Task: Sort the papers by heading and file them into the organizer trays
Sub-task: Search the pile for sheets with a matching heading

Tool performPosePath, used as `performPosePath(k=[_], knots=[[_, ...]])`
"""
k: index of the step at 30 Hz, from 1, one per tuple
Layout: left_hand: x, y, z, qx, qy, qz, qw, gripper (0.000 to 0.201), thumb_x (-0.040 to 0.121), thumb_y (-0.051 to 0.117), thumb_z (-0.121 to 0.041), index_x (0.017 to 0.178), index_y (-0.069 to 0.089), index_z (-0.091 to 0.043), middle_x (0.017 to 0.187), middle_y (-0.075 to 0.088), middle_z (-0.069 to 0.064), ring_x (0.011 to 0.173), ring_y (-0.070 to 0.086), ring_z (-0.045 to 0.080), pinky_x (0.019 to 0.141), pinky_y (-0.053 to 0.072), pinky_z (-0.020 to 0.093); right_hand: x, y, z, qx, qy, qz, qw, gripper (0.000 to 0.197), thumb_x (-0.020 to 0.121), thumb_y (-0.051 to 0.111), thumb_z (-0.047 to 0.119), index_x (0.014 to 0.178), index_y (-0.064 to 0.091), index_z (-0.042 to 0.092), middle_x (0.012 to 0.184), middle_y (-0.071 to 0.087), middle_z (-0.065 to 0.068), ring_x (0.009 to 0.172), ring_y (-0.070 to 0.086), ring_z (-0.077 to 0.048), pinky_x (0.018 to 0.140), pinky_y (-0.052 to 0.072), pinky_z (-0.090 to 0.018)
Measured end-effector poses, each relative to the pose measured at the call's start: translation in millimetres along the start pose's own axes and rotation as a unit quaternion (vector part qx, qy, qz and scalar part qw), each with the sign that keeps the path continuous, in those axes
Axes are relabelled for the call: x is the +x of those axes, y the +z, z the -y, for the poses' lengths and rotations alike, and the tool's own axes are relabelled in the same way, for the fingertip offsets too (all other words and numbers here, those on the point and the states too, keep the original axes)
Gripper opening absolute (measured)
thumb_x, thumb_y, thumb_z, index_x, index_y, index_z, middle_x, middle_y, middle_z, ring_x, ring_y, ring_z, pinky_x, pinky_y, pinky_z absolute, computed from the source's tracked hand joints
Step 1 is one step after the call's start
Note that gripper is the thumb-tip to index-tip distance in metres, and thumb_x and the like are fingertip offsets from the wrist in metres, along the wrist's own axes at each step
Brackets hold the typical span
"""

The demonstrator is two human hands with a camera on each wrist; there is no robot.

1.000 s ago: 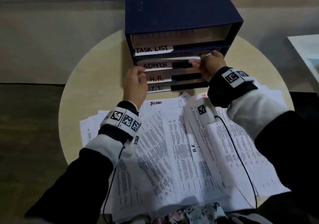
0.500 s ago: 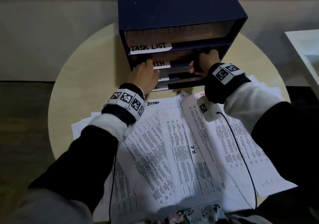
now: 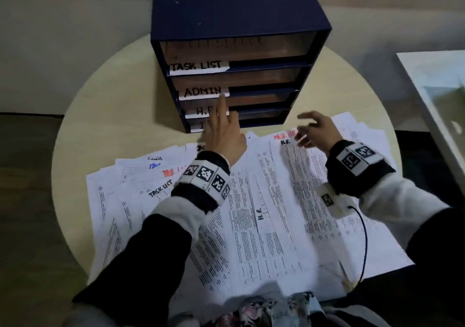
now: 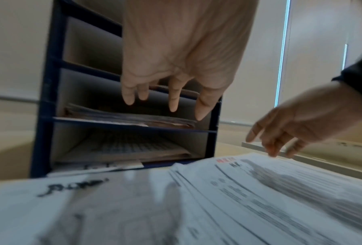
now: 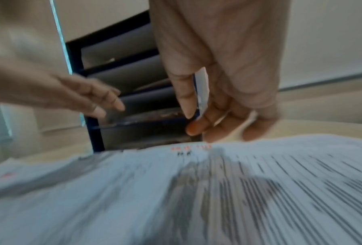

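**Loose sheets, four trays: where we take hold**

On the round table [image 3: 105,115], at the left of the spread, we see papers [image 3: 251,226] fanned out with handwritten headings: "TASK LIST" in black and in red on the leftmost sheets, an "Admin" heading just behind them. Moving right, our left hand [image 3: 224,133] hangs in front of the organizer [image 3: 239,12], fingers straight and apart, one fingertip up by the ADMIN label; it holds nothing. Behind it the trays read TASK LIST, ADMIN, H.R. and a bottom label half hidden; the left wrist view shows sheets already lying in the two lower trays.

Further right, a sheet headed "H.R." under a red heading lies topmost, and our right hand [image 3: 315,131] hovers over its far edge, fingers loosely curled and parted. The right wrist view is blurred; something pale shows between the fingers, and we cannot tell what it is or whether it is gripped.

We judge these sheets light, limp and slick on one another. A single sheet will sag and slide, so we would pinch it at the heading edge, thumb under, and support the middle while feeding it flat into its tray.
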State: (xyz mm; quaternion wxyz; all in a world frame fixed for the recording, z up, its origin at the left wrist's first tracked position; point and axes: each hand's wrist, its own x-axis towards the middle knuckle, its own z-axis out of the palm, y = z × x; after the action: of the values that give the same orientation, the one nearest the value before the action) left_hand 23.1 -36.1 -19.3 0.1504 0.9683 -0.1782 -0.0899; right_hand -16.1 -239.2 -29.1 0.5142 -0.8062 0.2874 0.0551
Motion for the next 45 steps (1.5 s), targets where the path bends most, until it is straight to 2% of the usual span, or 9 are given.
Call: performPosePath(k=[6,15,19,23,27,37,41,43,45], knots=[[5,37,-30,0.023,0.012,0.145,0.989,0.042,0.092,0.048,-0.019,0.130,0.039,-0.003,0.146,0.018,0.015,0.134,0.022,0.032,0.104,0.031,0.043,-2,-3,-57,-0.287,0.059,0.006,0.956,0.024,0.088,0.052,0.014,0.110,0.061,0.016,0.116,0.061,-0.015,0.110,0.055,-0.034,0.100,0.040,-0.035],[13,71,-60,-0.154,-0.167,0.231,0.946,0.069,0.085,0.058,-0.041,0.140,0.029,-0.012,0.143,0.021,0.014,0.136,0.021,0.031,0.109,0.029,0.039,-12,-1,-68,-0.282,0.049,0.053,0.957,0.046,0.080,0.070,0.016,0.122,0.052,0.024,0.129,0.040,-0.008,0.125,0.031,-0.030,0.105,0.030,-0.056],[22,65,-69,-0.204,-0.228,0.269,0.913,0.070,0.084,0.057,-0.043,0.142,0.032,-0.012,0.145,0.023,0.015,0.133,0.033,0.031,0.109,0.035,0.039,-11,-3,-73,-0.247,0.033,0.050,0.967,0.043,0.081,0.068,0.014,0.120,0.054,0.023,0.125,0.043,-0.010,0.122,0.038,-0.031,0.103,0.036,-0.053],[14,71,-80,-0.272,-0.182,0.242,0.913,0.039,0.089,0.053,-0.024,0.125,0.053,-0.009,0.128,0.056,0.014,0.116,0.053,0.031,0.103,0.043,0.039,-7,-6,-77,-0.210,0.014,0.048,0.976,0.036,0.080,0.066,0.008,0.114,0.057,0.017,0.108,0.055,-0.013,0.105,0.052,-0.031,0.094,0.046,-0.044],[-1,76,-80,-0.265,-0.164,0.219,0.924,0.039,0.096,0.042,-0.020,0.132,0.046,-0.007,0.132,0.053,0.017,0.121,0.050,0.035,0.103,0.040,0.036,-7,-9,-76,-0.117,0.018,0.050,0.992,0.021,0.085,0.063,0.009,0.105,0.057,0.008,0.078,0.052,-0.004,0.074,0.051,-0.019,0.066,0.042,-0.024],[-11,47,8,-0.358,-0.251,0.109,0.893,0.038,0.097,0.044,-0.022,0.130,0.049,-0.004,0.126,0.056,0.013,0.117,0.054,0.032,0.100,0.043,0.037,-11,7,-56,-0.141,0.061,-0.046,0.987,0.062,0.082,0.067,0.029,0.133,0.037,0.010,0.134,0.036,-0.019,0.125,0.034,-0.037,0.103,0.030,-0.042],[-12,30,41,-0.490,-0.282,0.010,0.825,0.029,0.096,0.048,-0.014,0.121,0.058,-0.003,0.117,0.062,0.014,0.106,0.059,0.030,0.097,0.045,0.043,-18,14,-53,0.064,0.060,-0.022,0.996,0.049,0.088,0.061,0.018,0.130,0.038,0.008,0.103,0.046,-0.010,0.094,0.051,-0.024,0.082,0.041,-0.031],[-10,24,54,-0.557,-0.310,-0.042,0.769,0.020,0.093,0.054,-0.018,0.109,0.059,-0.006,0.106,0.058,0.009,0.097,0.057,0.024,0.099,0.044,0.046,-23,20,-52,0.099,0.038,-0.003,0.994,0.025,0.090,0.057,0.012,0.114,0.049,0.011,0.080,0.051,-0.005,0.070,0.050,-0.017,0.067,0.041,-0.026],[-5,15,63,-0.540,-0.334,-0.055,0.770,0.033,0.092,0.056,-0.025,0.111,0.058,0.002,0.106,0.056,0.009,0.097,0.054,0.022,0.098,0.041,0.038,-27,27,-50,0.133,0.013,0.008,0.991,0.005,0.090,0.055,0.007,0.087,0.053,0.011,0.057,0.052,0.002,0.052,0.048,-0.008,0.053,0.038,-0.020]])
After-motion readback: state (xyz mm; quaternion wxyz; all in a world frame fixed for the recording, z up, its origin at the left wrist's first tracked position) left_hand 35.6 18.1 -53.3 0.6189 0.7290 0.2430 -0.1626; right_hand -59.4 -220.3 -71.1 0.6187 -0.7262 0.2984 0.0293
